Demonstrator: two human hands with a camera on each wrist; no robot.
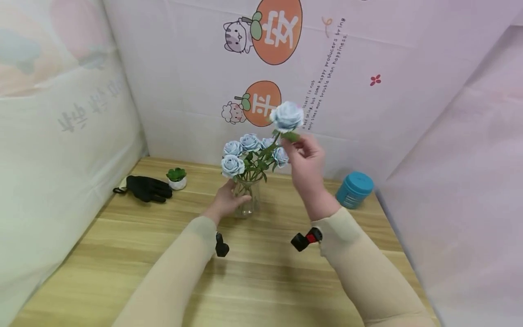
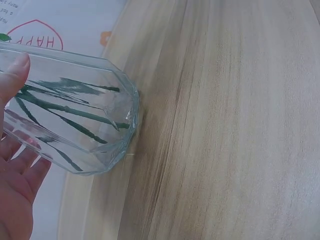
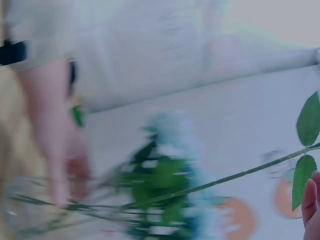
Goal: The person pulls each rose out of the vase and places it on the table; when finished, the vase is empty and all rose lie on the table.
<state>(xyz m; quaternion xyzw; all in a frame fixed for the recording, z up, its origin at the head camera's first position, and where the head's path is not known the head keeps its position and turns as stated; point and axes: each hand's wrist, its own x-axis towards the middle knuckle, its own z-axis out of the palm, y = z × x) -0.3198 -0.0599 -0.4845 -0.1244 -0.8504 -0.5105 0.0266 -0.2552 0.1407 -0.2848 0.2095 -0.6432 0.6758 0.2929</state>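
Observation:
A clear glass vase point(image 1: 250, 200) stands on the table with several light blue roses point(image 1: 233, 165) in it. My left hand point(image 1: 228, 200) grips the vase around its side; in the left wrist view, the thumb and fingers lie on opposite sides of the glass point(image 2: 95, 107), with green stems inside. Above and to the right, my right hand point(image 1: 307, 159) pinches one blue rose point(image 1: 287, 116) just below its bloom, near the leaves. That rose's long stem point(image 3: 240, 174) slants down toward the vase in the right wrist view, where the other flowers are blurred.
At the left lie a black glove point(image 1: 149, 188) and a small potted succulent point(image 1: 177, 178). A blue lidded container point(image 1: 354, 190) stands at the right, near the wall. Printed cloth walls point(image 1: 184, 91) enclose the wooden table point(image 1: 261, 272) at the back and both sides.

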